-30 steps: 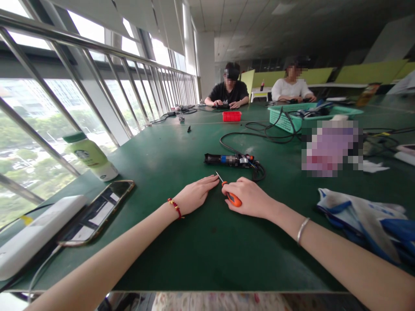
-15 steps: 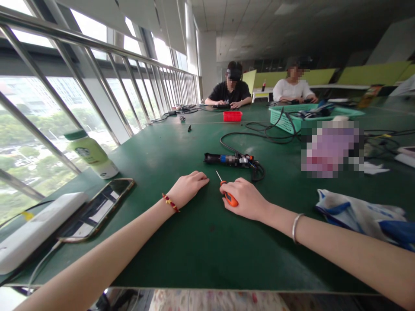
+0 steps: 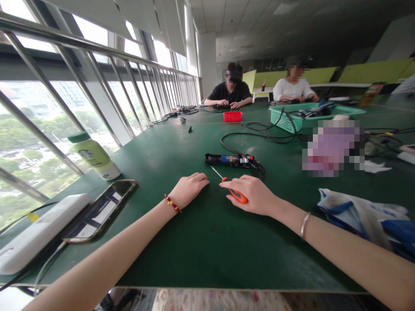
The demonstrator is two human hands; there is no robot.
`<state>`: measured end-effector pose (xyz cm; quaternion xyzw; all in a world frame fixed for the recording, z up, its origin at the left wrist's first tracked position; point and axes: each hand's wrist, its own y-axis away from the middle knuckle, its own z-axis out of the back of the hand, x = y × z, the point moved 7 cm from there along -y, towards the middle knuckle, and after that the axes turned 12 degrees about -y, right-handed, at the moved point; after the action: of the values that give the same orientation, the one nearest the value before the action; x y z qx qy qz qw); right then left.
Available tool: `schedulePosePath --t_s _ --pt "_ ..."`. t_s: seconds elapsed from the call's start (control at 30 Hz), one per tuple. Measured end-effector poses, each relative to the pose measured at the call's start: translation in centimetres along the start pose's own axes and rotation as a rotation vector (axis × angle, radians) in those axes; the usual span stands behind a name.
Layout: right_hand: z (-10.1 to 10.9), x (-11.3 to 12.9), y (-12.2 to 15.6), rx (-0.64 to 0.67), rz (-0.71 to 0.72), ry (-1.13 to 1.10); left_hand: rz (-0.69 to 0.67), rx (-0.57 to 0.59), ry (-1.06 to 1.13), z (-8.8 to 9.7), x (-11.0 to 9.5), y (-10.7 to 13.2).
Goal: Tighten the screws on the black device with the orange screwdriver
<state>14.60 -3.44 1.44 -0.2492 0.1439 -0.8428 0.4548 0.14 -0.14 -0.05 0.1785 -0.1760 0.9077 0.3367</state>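
Observation:
In my right hand [image 3: 256, 194] is a screwdriver [image 3: 239, 196] with an orange and dark handle. Its thin metal shaft points up and left, the tip near the black device. My left hand [image 3: 190, 188] rests on the green table [image 3: 181, 255], fingers lying loosely together and slightly bent; I see nothing held, though its underside is hidden. Just beyond both hands lies a black cylindrical device [image 3: 227, 160] with a blue band, exposed wires at its right end and a cable running off behind it. Neither hand touches it.
At left stand a green-capped bottle [image 3: 95, 156], a phone [image 3: 100, 211] and a white power strip [image 3: 42, 233]. A blue-white plastic bag [image 3: 359, 216] lies right. Farther back are a red basket [image 3: 232, 116], a teal basket [image 3: 285, 121] with cables, and two people [image 3: 229, 93] seated.
My right hand has shifted slightly right with the screwdriver, whose shaft now slants more to the left. My left hand stays in nearly the same place.

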Motion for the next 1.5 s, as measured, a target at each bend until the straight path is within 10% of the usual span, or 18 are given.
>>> schedulePosePath --t_s 0.4,1.0,1.5 --pt "7.4 -7.6 2.9 -0.613 -0.455 0.095 0.016 -0.028 0.17 0.2 0.4 0.0" --pt "6.2 -7.9 2.6 -0.559 -0.396 -0.069 0.039 -0.13 0.182 0.3 0.5 -0.4" --pt "3.7 -4.3 1.1 -0.358 -0.16 -0.133 0.348 -0.232 0.757 1.0 2.8 -2.8"
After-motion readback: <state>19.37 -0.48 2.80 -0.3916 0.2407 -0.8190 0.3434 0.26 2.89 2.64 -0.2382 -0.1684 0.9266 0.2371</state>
